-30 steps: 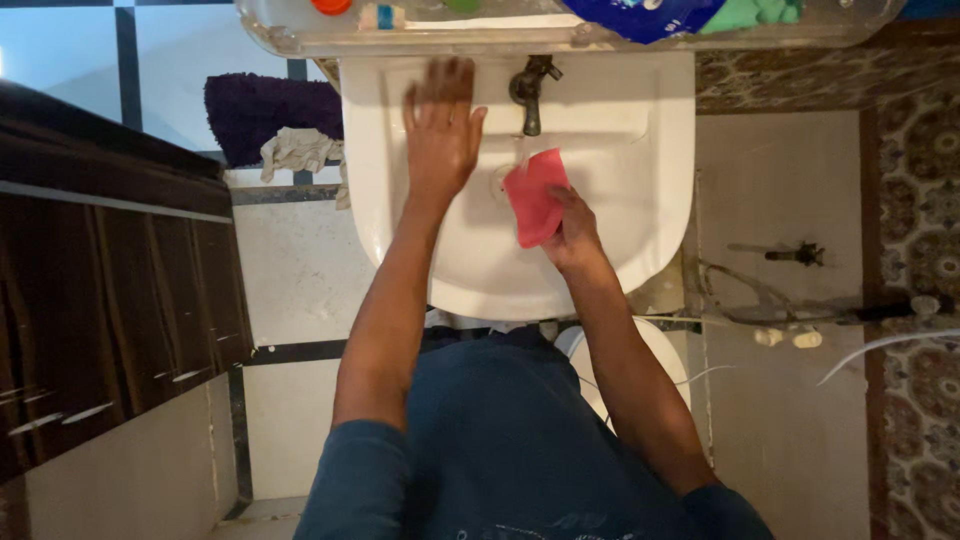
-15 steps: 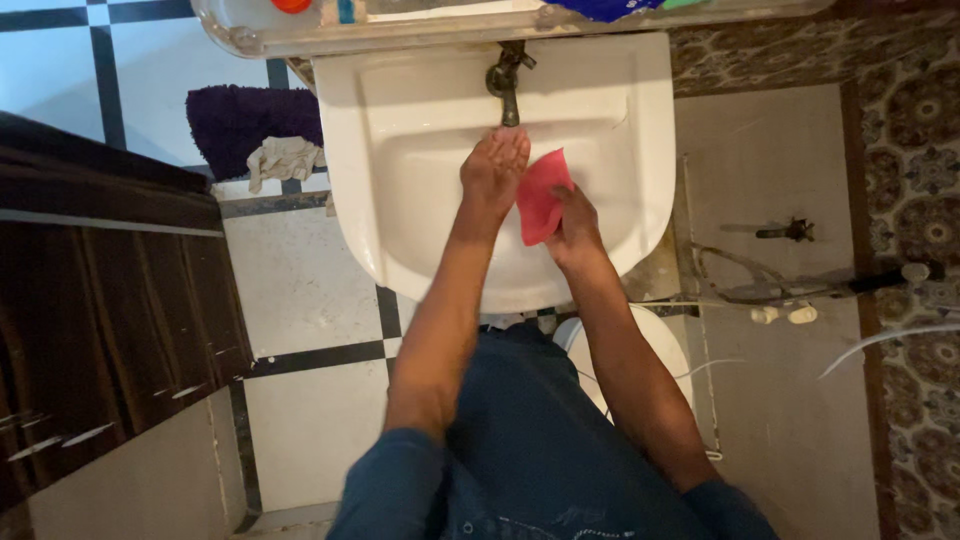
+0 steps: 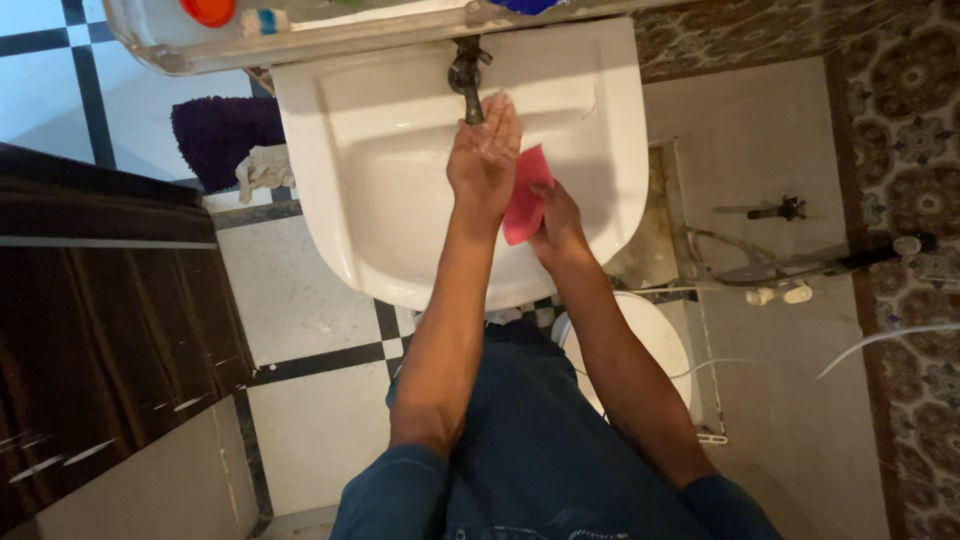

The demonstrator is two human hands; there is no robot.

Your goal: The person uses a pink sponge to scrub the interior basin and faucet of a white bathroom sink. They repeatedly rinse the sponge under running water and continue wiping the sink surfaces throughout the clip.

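Head view: looking straight down over a white washbasin (image 3: 330, 210) at two bare forearms.
Change: the left hand (image 3: 485, 150), flat on the basin's back ledge a second ago, now sits cupped under the dark tap (image 3: 466, 78); the whole view has also drifted, so the basin lies further left in the picture.
Left grip: palm up, fingers together and slack, holding nothing.
Right grip: the right hand (image 3: 555, 225) pinches the lower end of a pink cloth (image 3: 525, 190).
Cloth position: inside the bowl, just right of the left hand and touching its edge, standing up from the fingers.
Meaning: both hands are now gathered under the spout, so wetting looks to be the step in hand.
Water: possibly running onto the palm, but the stream is too faint to be sure.
Around: a clear shelf (image 3: 160, 50) above the basin with an orange cap (image 3: 208, 11); a purple mat (image 3: 215, 135) and pale rag (image 3: 262, 168) on the floor at left; a dark cabinet (image 3: 100, 330); a wall valve (image 3: 778, 210) at right.
In the way: only the left hand itself, lying between spout and cloth.
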